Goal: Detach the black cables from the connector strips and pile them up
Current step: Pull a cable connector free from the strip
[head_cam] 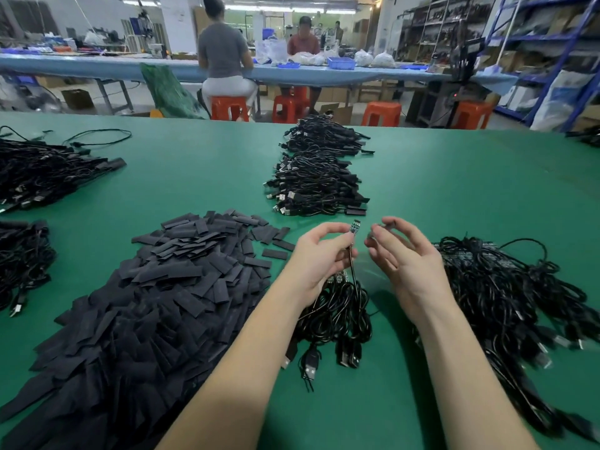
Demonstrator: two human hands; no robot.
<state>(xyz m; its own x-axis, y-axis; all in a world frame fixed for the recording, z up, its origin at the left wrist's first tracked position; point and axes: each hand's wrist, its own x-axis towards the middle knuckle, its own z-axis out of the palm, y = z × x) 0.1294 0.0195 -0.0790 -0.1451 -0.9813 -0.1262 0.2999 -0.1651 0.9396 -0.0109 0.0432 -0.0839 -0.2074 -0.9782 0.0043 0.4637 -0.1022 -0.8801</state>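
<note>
The left hand (319, 254) pinches 1 black cable (354, 271); the right hand (399, 251) hangs loosely curled, holding nothing I can see. 2 finished piles (318, 177) sit on the desk (454, 177), a big tangle (506, 287) left, so roughly midway.

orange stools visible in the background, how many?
4, in a row beyond the green table's far edge: one under the seated person in grey, one right of it, two unoccupied further right. More may be hidden.

A green table (454, 190) carries heaps of black cables (316, 186) and flat black sleeves (156, 287).
</note>
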